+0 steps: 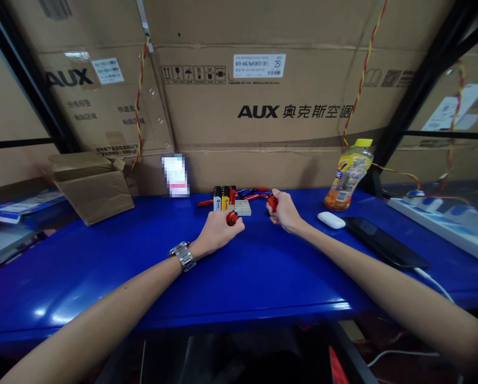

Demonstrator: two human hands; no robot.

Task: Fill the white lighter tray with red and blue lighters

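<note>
My left hand (221, 230), with a metal watch on its wrist, is closed around a red lighter (232, 217) whose end shows at the thumb. To its right, my right hand (284, 212) grips another red lighter (272, 201). Just behind my left hand, several upright lighters, white (217, 202), yellow (225, 202) and red (233, 195), stand in rows by a pale tray (242, 208). Behind the tray and between the hands lies a loose pile of red and blue lighters (250, 193). The two hands are apart.
On the blue table (239, 272) stand a drink bottle (348, 175), a white earphone case (331, 220), a black phone (382, 241) with a cable, and a power strip (442, 218) at right. A lit phone (175, 175) and an open cardboard box (92, 186) are at left.
</note>
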